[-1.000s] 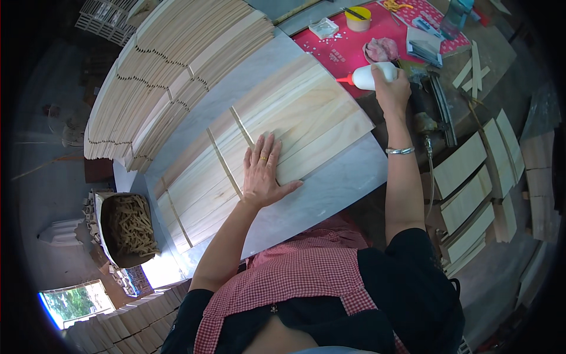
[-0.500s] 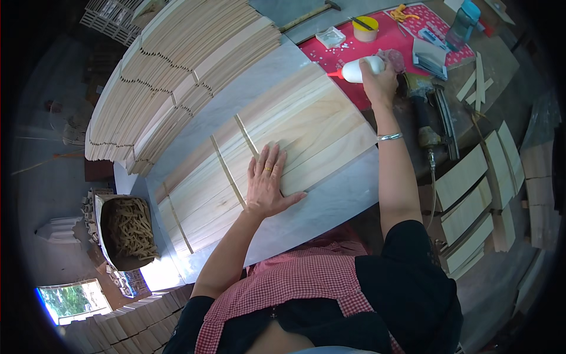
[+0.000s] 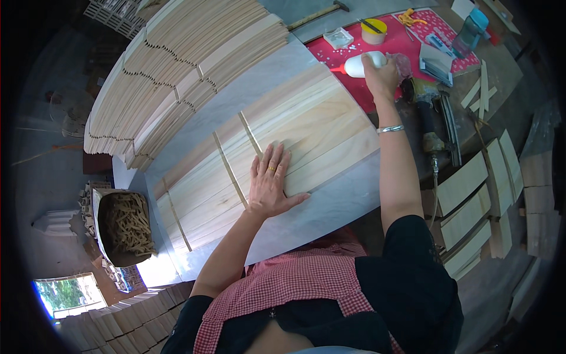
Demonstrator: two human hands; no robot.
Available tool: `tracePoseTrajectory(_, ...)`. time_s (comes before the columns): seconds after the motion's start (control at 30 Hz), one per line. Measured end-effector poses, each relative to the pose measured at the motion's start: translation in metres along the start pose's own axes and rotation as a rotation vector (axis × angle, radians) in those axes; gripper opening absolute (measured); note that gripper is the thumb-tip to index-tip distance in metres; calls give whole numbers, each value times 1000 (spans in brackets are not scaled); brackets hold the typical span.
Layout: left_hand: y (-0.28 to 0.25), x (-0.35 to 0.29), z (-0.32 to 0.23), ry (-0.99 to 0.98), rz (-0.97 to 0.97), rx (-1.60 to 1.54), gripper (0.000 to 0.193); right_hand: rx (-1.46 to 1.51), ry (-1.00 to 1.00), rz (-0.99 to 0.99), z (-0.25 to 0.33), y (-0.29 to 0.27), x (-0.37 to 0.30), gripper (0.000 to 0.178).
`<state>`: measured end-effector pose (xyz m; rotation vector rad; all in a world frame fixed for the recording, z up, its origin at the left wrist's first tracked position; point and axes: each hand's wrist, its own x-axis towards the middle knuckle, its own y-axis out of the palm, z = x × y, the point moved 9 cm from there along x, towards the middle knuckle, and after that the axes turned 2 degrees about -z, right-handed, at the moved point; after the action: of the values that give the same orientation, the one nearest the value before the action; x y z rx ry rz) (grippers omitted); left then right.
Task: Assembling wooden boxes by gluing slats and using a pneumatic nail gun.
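My left hand (image 3: 271, 183) lies flat, fingers stretched, on a pale wooden panel (image 3: 318, 130). Three narrow grooves run across the panel, one of them by my fingertips. In my right hand (image 3: 383, 78) is a white squeeze bottle (image 3: 355, 66) with a red nozzle, fingers wrapped round its body. The bottle lies nearly level, its nozzle pointing left near the panel's far right corner. Beneath it is a red sheet (image 3: 330, 48) with white specks. Whether the bottle touches that sheet, I cannot tell.
Stacked thin wooden boards (image 3: 194, 65) line the far left. A box of wood strips (image 3: 127, 227) stands at the left. On the right are a nail gun (image 3: 430, 118) with a hose, a yellow-rimmed tub (image 3: 373, 35), a blue bottle (image 3: 470, 32) and wooden pieces (image 3: 466, 221). A hammer (image 3: 318, 15) lies behind.
The view has shifted slightly, moving the panel and far table items a little rightward in the picture. My left hand stays flat on the panel; my right still grips the bottle.
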<state>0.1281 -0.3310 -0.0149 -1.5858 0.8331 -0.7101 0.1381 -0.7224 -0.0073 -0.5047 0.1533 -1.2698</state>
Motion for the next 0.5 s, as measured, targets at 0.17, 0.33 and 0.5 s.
tracePoseTrajectory(0.17,-1,-2,3,-4,-29,-2,109,14,14,80,8,-34,-19,68)
tracePoseTrajectory(0.33,-3,0,-4,24,-40,-10,108,-10,-6,128,-14,-75,-21,64)
tracePoseTrajectory(0.5,5,-11,11,-23,-30,2,109,398,241,242,24,-88,-78,60)
